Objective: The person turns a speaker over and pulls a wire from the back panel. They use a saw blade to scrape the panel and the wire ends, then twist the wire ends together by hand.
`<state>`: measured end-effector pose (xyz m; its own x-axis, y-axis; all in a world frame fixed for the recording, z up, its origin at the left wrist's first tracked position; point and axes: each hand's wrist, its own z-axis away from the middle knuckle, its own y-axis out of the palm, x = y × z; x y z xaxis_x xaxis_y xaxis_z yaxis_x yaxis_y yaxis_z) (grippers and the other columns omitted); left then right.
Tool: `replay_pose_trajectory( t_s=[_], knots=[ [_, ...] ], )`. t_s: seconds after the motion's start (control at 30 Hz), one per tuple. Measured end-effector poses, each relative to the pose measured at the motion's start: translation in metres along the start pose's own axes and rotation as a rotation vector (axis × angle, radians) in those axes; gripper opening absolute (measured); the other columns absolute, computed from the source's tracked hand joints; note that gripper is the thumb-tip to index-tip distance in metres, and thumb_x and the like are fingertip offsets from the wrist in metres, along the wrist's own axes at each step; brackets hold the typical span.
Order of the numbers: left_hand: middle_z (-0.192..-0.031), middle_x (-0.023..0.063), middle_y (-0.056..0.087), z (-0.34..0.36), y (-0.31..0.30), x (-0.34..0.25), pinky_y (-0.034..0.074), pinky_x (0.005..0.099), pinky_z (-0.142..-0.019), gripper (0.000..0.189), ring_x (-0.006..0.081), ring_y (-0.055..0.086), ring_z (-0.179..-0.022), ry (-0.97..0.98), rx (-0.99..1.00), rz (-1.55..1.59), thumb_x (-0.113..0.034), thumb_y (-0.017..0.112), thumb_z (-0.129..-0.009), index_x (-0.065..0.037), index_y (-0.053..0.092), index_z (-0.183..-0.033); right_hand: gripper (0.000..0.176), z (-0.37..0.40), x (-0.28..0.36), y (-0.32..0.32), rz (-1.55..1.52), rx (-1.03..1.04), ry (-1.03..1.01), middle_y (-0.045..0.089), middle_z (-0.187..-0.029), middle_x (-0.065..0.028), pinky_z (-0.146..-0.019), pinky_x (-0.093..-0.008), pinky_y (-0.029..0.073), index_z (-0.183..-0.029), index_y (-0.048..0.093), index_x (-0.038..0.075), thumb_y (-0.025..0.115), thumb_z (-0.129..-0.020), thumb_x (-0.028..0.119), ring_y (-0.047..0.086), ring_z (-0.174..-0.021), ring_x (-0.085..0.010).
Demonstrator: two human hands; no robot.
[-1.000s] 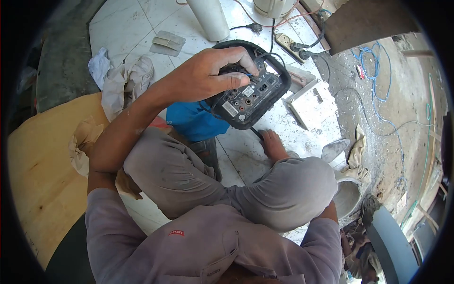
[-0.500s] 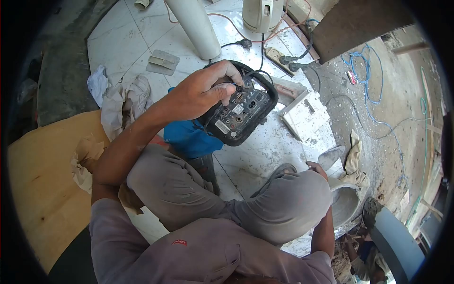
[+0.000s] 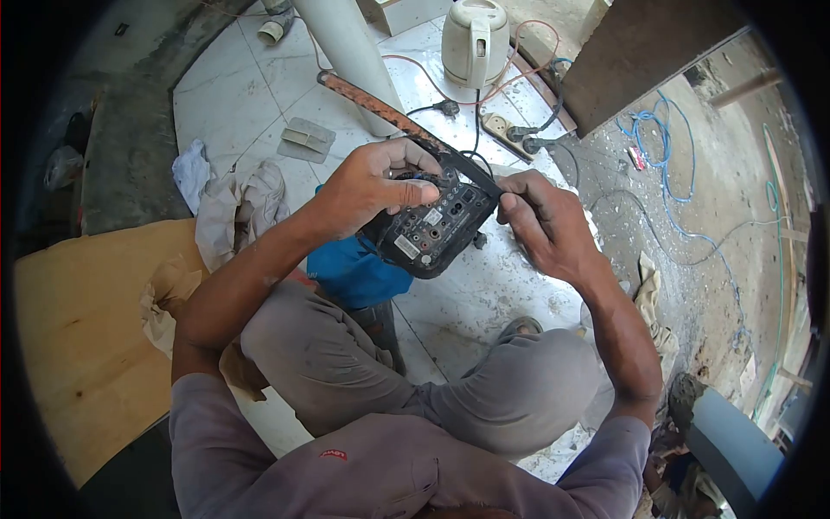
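Observation:
A black portable speaker point(image 3: 439, 227) with a panel of jacks and buttons is tilted above my lap. My left hand point(image 3: 380, 186) is closed on its upper left side, the thumb across the panel; the fingertips are partly hidden. A long narrow bar point(image 3: 372, 105), worn orange and black, runs along the speaker's upper edge and sticks out past it to the upper left. At the bar's lower right end, by the speaker's corner, my right hand point(image 3: 545, 221) pinches it between thumb and fingers. Under the speaker lies a blue cloth point(image 3: 359, 270).
On the littered white tiles point(image 3: 424, 337) stand a kettle point(image 3: 475, 43) and a thick pipe point(image 3: 350, 60). A power strip point(image 3: 506, 134) with plugs lies behind the speaker. Left are crumpled cloths point(image 3: 242, 203) and a wooden board point(image 3: 95, 329). Blue cord point(image 3: 666, 130) trails at right.
My right hand has come up from beside my right knee to the speaker's right corner. The orange-and-black bar now shows along the speaker's top edge. My left hand keeps its hold.

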<state>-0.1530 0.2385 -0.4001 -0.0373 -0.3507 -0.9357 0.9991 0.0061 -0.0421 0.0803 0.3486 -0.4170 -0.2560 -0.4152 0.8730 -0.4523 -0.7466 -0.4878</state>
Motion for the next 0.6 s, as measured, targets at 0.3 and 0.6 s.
replay_pose_trajectory(
  t_s=[0.3, 0.6],
  knots=[
    [-0.073, 0.0007, 0.058, 0.002, 0.004, -0.004, 0.038, 0.0192, -0.051, 0.036, 0.0052, 0.048, -0.058, 0.013, 0.011, 0.057, -0.025, 0.075, -0.078, 0.001, 0.064, -0.1, 0.021, -0.022, 0.022, 0.016, 0.103, -0.065, -0.21, 0.063, -0.095, -0.0166, -0.075, -0.0421, 0.049, -0.105, 0.059, 0.003, 0.052, -0.091, 0.017, 0.062, -0.085, -0.0361],
    [-0.074, 0.0006, 0.058, 0.004, 0.001, 0.0, 0.039, 0.0198, -0.052, 0.03, 0.0052, 0.048, -0.058, 0.086, 0.031, 0.082, -0.019, 0.073, -0.081, -0.001, 0.064, -0.103, 0.027, -0.022, 0.02, 0.022, 0.12, -0.063, -0.239, 0.066, -0.1, -0.0144, -0.074, -0.0393, 0.051, -0.114, 0.06, 0.005, 0.055, -0.09, 0.017, 0.065, -0.086, -0.0326]
  ],
)
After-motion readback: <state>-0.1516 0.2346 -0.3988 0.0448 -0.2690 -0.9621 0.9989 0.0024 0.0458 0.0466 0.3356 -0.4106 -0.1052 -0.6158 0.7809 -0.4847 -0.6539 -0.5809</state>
